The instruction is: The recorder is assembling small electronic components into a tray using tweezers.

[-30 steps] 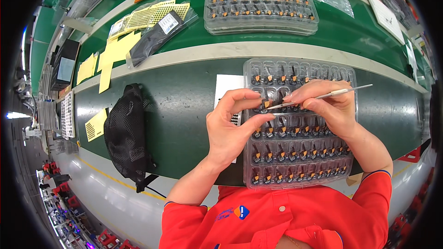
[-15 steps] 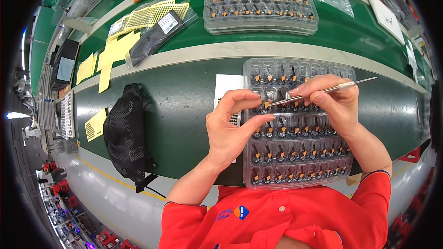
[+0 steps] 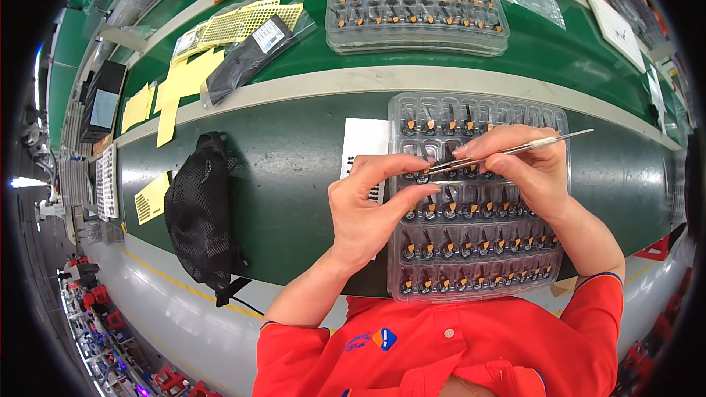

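Note:
Between the thumb and forefinger of my left hand (image 3: 364, 206) is a small round black component (image 3: 422, 176), pinched above a clear plastic tray (image 3: 397, 250). My right hand (image 3: 531, 169) grips slim metal tweezers (image 3: 548, 140), whose tips meet the component. Rows of similar black parts with orange tabs (image 3: 447, 241) sit in the tray's pockets. Some pockets at the tray's far right hold no part that I can see. A white sheet with dark marks (image 3: 360, 140) lies partly under the tray and my left hand.
A black mesh bag (image 3: 202, 213) and a yellow card (image 3: 152, 198) lie left on the dark green table. Beyond a pale rail stand stacked clear trays (image 3: 415, 37) of parts. Yellow sheets (image 3: 176, 92) and a bagged black item (image 3: 246, 62) lie far left.
My right hand and the tweezers have shifted slightly left, and the tweezers lie at a flatter angle. The orange tab on the held component shows less now. My left hand stays nearly still.

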### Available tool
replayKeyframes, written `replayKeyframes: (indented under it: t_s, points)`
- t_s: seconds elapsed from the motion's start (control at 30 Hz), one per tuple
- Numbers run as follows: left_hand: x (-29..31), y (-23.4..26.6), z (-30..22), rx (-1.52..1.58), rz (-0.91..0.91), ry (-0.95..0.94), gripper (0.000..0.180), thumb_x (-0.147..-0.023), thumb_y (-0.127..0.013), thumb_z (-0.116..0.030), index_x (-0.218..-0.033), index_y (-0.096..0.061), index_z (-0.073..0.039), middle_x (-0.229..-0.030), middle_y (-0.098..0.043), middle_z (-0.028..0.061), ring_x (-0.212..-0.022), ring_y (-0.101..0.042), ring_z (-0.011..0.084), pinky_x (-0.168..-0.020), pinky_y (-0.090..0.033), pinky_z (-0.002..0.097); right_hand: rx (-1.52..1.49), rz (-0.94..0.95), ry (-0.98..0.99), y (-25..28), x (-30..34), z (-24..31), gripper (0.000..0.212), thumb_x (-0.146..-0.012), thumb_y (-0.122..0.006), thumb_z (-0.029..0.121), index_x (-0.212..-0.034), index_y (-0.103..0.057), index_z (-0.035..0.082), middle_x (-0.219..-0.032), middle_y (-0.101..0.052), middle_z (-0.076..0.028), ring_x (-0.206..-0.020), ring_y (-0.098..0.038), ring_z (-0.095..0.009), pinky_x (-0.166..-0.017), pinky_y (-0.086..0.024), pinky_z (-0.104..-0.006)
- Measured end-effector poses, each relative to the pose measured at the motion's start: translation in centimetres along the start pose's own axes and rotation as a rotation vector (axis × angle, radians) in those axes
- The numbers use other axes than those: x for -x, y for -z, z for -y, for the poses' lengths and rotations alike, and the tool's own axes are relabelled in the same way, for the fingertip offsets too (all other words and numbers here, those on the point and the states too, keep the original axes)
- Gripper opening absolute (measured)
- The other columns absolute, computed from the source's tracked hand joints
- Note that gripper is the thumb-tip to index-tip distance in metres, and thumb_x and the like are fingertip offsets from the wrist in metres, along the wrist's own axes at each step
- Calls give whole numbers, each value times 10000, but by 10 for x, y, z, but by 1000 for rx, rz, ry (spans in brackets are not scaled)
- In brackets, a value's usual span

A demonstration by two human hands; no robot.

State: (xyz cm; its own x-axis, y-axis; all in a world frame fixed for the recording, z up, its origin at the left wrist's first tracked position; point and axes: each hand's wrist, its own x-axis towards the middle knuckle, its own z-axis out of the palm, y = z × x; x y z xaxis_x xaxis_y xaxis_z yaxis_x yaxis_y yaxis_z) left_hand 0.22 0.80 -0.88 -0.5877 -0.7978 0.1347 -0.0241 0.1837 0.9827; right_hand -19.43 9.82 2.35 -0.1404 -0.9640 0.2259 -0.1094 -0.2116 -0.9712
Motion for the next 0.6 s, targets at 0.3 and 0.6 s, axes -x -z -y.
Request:
replayKeyframes:
  t_s: [0.3, 0.6]
  points:
    - [2, 3, 0, -61, 63, -43, 309, -670, -731, 68, -961, -639, 23, -961, -637, 89, -902, -623, 157, -806, -486, 253, -11, -9, -17, 0, 1, 0, 148, -842, -585, 77, -933, -645, -23, -946, -655, -173, -817, -625, -180, -666, -497, -268]
    - [2, 2, 0, -33, 62, -73, 303, -677, -712, 93, -964, -638, 30, -971, -638, 98, -922, -623, 168, -816, -489, 261, -25, -33, -44, -1, 0, 0, 151, -844, -577, 82, -924, -649, -24, -948, -657, -163, -793, -622, -163, -660, -499, -264]
